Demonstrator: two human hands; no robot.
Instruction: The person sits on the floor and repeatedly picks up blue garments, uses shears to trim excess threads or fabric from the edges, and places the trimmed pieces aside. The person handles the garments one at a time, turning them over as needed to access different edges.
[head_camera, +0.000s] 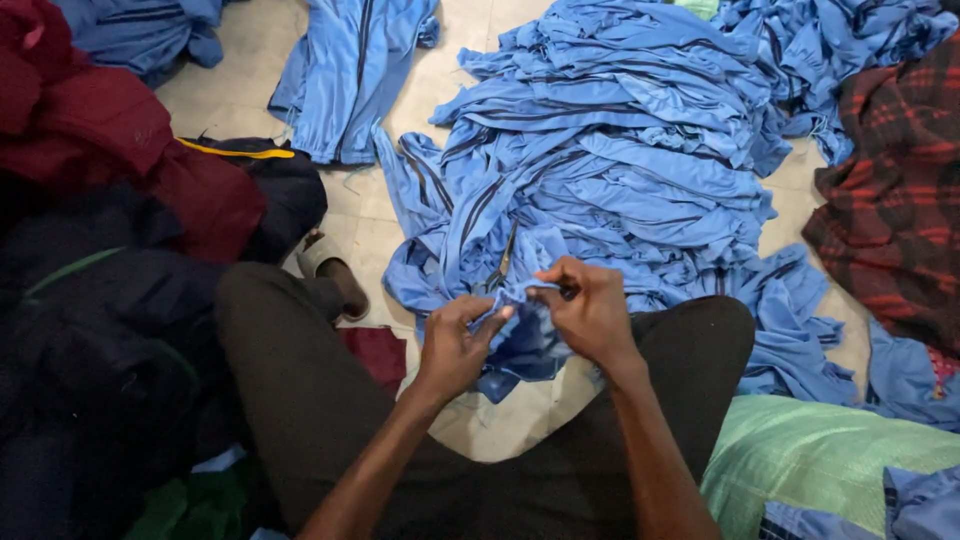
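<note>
pale tiled floor (372, 232), blue garment pile (620, 150), left hand (455, 345) and right hand (592, 310) pinching blue cloth (520, 340)

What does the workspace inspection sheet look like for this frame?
Surface: pale tiled floor, mostly covered in cloth; the person sits on it.
Job's things: blue garment with dark stripes, bunched between both hands over the lap.
Clutter: big heap of blue garments ahead; one flat blue jacket beyond; maroon clothes and dark clothes on the left; red plaid cloth on the right; green sack at lower right; sandal by the knee.
Hands: left hand and right hand both pinch the garment's edge.
Cables: nothing seen.
Surroundings: nothing seen beyond floor and cloth.
</note>
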